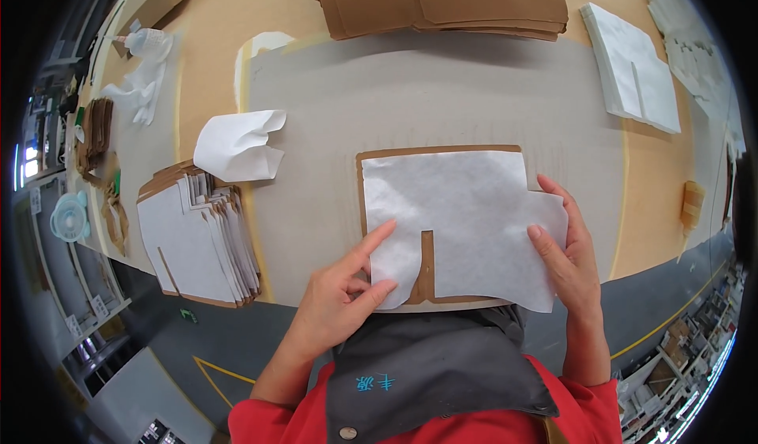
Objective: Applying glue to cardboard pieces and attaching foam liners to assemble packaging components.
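Note:
In front of me at the table's near edge, a white sheet (482, 223) with a narrow slot in its lower edge lies over a brown leather-like piece (427, 262). Brown shows along the top, down the left side and through the slot. My left hand (339, 294) rests at the sheet's left edge, index finger and thumb apart on top of it. My right hand (572, 258) grips the right edge, thumb above and fingers behind. The sheet's lower corners curl up slightly.
At left, a stack of white-faced brown pieces (193, 243) sits near a crumpled white sheet (237, 146). Folded brown material (442, 2) lies at the back, slotted white sheets (632, 69) at back right. A small amber bottle (692, 205) is far right, a clear bottle (148, 43) far left.

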A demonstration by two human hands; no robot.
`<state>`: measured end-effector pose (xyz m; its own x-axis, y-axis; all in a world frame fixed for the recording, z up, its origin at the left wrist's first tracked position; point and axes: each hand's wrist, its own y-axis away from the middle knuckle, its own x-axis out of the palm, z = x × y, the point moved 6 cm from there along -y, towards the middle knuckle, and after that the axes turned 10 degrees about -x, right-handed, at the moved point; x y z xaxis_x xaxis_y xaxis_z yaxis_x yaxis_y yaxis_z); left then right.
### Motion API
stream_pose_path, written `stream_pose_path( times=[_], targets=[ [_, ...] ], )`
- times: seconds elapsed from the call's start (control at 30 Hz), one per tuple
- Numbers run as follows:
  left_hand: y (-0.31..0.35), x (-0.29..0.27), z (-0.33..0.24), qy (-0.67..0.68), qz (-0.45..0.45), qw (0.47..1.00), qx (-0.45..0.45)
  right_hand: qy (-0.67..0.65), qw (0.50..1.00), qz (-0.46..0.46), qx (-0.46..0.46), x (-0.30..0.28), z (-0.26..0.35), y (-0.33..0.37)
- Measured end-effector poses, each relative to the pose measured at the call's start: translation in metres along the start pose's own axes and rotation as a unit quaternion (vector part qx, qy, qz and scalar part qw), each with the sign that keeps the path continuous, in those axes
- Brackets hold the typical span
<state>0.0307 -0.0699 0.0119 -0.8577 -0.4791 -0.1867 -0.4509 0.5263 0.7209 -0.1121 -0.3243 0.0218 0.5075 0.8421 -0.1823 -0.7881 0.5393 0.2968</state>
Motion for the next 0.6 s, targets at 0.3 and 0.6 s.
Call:
stream_pose_path(
  times=[0.3,0.6],
  targets=[
    [0.003,0.009,0.008,0.155,0.053,0.984,-0.067,0.005,1.0,0.0,-0.014,0.0,-0.001,0.001],
    [0.009,0.012,0.01,0.045,0.021,0.996,-0.079,0.009,1.0,-0.003,-0.019,0.0,0.0,0.001]
  ],
)
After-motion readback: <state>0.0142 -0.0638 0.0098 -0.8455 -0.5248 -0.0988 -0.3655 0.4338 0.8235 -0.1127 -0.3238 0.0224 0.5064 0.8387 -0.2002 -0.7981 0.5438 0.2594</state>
